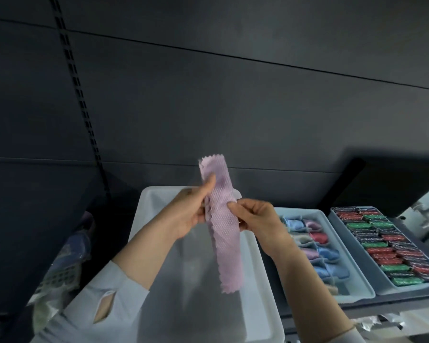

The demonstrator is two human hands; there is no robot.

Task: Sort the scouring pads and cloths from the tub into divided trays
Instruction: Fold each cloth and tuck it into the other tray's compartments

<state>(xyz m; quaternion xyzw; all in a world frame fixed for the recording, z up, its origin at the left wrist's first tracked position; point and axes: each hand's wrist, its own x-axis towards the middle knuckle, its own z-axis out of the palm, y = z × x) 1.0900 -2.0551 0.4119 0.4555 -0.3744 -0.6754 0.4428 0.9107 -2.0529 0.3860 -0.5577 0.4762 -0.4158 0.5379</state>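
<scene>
Holding a long lilac waffle cloth mid-frame, left hand and right hand both pinch it; white plastic tub below looks empty; both grey divided trays at right look nearly full; sorting seems almost done.

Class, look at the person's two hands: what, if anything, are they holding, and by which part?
Both hold one folded lilac cloth: the left hand grips its upper left edge, the right hand pinches its right edge at mid-length.

Dark shelf carries white tub and two divided trays
</scene>
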